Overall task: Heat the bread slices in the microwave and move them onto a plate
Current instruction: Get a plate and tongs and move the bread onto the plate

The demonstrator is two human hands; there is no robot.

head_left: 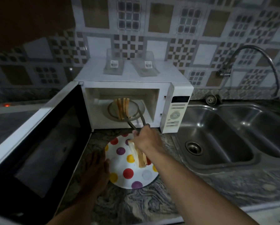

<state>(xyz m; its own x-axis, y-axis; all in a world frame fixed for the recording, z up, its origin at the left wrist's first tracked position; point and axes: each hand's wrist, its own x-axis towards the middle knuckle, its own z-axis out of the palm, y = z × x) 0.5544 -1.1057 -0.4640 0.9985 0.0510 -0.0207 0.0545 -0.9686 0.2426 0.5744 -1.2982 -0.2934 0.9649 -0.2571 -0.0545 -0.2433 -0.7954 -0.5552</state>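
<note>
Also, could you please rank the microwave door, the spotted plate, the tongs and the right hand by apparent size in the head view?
1. microwave door, clearly largest
2. spotted plate
3. right hand and tongs look alike in length; unranked

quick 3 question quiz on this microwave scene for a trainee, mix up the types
1. True or false: the door of the microwave stands open.
2. The right hand grips: A) a fork B) tongs C) a spoon
3. Fill in: some bread slices stand inside the microwave, others already lie on the dotted ____.
Key: 1 true; 2 B; 3 plate
</note>
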